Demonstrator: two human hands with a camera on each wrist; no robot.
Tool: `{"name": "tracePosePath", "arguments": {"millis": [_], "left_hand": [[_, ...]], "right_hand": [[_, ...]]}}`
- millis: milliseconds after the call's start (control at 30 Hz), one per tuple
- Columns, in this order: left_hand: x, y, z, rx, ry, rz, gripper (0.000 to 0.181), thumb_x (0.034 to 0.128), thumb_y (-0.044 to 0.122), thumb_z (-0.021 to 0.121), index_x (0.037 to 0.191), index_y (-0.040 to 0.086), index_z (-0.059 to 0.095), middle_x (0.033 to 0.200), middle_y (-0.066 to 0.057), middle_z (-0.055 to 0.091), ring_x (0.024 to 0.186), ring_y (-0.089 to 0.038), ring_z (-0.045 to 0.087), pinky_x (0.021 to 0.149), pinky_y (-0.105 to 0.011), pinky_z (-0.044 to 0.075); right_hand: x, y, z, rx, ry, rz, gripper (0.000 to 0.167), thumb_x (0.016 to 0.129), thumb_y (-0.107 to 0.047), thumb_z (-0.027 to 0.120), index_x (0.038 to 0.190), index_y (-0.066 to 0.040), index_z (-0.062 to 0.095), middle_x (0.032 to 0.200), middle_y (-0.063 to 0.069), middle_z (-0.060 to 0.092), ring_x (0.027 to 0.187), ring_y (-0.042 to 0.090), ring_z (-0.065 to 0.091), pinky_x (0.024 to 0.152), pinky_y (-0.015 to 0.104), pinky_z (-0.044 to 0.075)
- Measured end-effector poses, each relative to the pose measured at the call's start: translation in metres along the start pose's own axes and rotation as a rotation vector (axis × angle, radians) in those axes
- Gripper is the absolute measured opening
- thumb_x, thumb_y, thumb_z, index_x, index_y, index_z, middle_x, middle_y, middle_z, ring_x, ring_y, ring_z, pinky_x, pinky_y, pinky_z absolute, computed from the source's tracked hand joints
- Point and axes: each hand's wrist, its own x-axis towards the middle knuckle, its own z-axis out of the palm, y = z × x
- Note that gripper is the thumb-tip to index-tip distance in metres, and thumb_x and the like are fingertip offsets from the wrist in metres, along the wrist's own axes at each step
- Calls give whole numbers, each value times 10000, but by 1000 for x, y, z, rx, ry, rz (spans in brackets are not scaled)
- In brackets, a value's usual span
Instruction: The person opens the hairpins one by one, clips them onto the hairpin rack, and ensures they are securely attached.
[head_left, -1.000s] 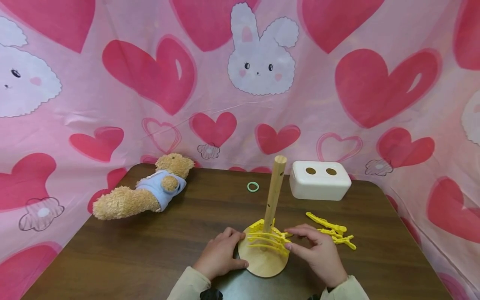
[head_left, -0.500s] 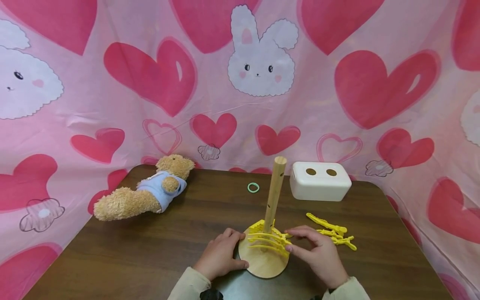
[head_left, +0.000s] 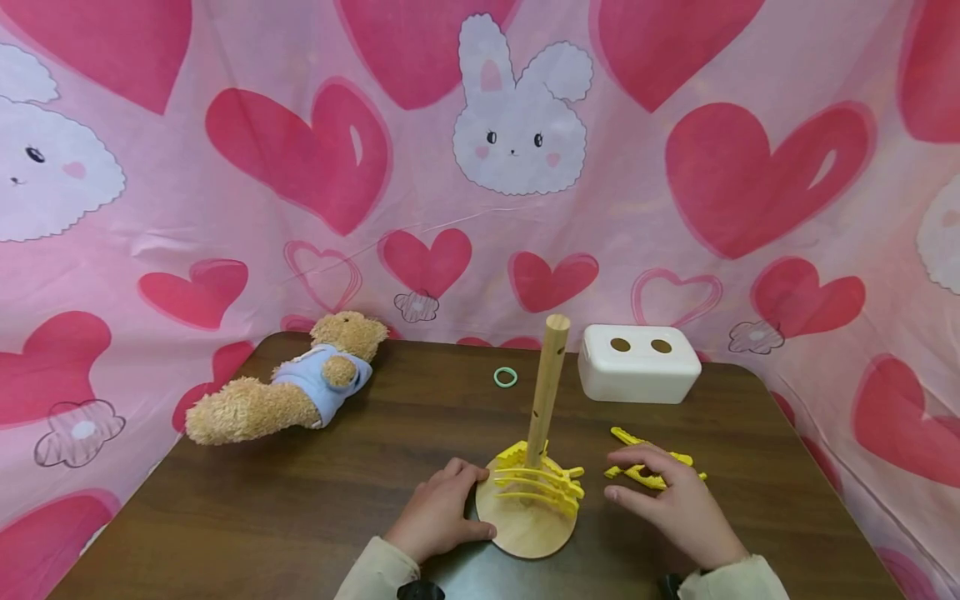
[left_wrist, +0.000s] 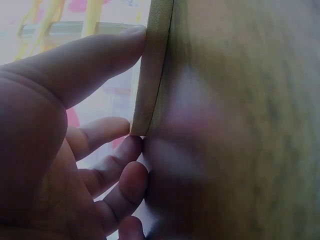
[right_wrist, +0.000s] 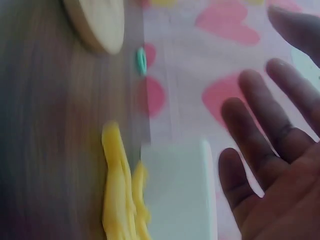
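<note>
A round wooden base with an upright wooden post stands near the table's front. My left hand holds the base's left rim, thumb and fingers spread along it; in the left wrist view the thumb touches the base's edge. Several slim, curved yellow plastic pieces are gathered around the foot of the post; how they are fixed cannot be told. To the right, my right hand hovers with fingers apart and nothing in them. Loose yellow pieces lie on the table beside it, partly hidden by the hand in the head view.
At the back right is a white box with two round holes on top. A small green ring lies behind the post. On the left, a teddy bear in blue clothes lies on the brown table. A pink heart-patterned cloth hangs behind.
My right hand has let go of the yellow piece at the post and moved right, over the loose pieces. My left hand stays on the base. The head view has shifted slightly.
</note>
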Motion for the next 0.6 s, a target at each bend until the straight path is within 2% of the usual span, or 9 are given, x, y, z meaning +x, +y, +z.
{"name": "tracePosePath", "arguments": {"millis": [133,233,600], "left_hand": [[0,-1,0,-5,0,-4,705,733,454,874,1312,145,619,1203,-22,560,1124,-272,548,921,-600,413],[0,-1,0,-8,0,-4,702,733,455,873,1311,147,619,1204,-20,560,1127,-271,547,923,-604,410],[1,-1,0,-15,1,-5,697,730,450,877,1304,146,625,1194,-16,560,1119,-264,547,924,-599,409]], "right_hand": [[3,11,-13,-73,-63,115,352,811,-320,847,1105,-166,729,1060,-25,685,998,195,624,846,398,517],[5,21,-21,-101,-78,178,377,818,-328,840,1110,-123,718,1062,10,676,967,207,620,815,377,520],[2,57,-43,-162,6,212,475,830,-338,833,1190,-64,689,1050,67,659,901,209,574,708,262,478]]}}
